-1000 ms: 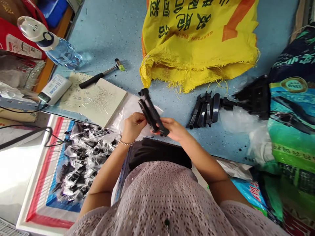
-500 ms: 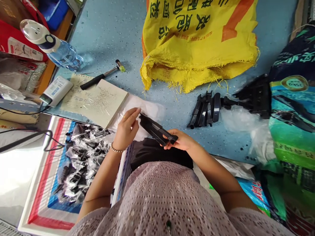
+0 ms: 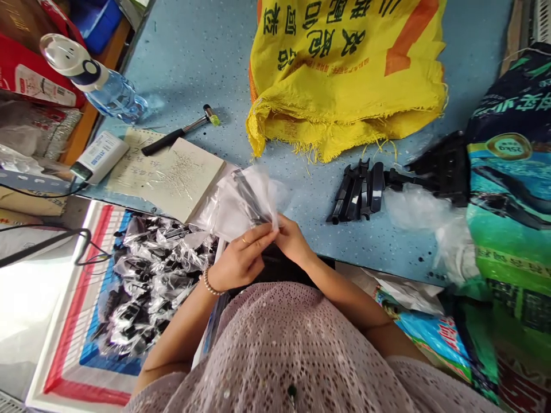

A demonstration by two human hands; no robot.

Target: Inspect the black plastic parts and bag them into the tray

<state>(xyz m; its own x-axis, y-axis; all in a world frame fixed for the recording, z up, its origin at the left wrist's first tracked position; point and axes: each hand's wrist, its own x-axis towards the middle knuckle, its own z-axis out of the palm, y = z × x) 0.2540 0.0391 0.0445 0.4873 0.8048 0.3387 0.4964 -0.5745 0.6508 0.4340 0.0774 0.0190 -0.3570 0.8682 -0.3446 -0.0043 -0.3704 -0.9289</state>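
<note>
A clear plastic bag (image 3: 235, 215) lies over the table's front edge with a long black plastic part (image 3: 247, 195) showing through its film. My left hand (image 3: 245, 258) pinches the bag near its mouth, thumb and fingers together, a ring on one finger. Close beside it, my right hand (image 3: 293, 238) is closed at the same end of the bag; its fingertips are partly hidden behind the film. Farther right on the table is a group of similar black plastic parts (image 3: 359, 192).
Left of the bag lie a notepad (image 3: 181, 178), a small hammer (image 3: 172, 137), a white power bank (image 3: 101, 158) and a water bottle (image 3: 99, 80). Below stands a basket (image 3: 73, 315) of bagged black parts. A yellow woven sack (image 3: 344, 97) covers the back; a green-blue sack (image 3: 512, 189) stands right.
The black part, bare in my right hand before, is now inside the clear bag. Both hands have come together at the bag's end, my left hand moving down and right.
</note>
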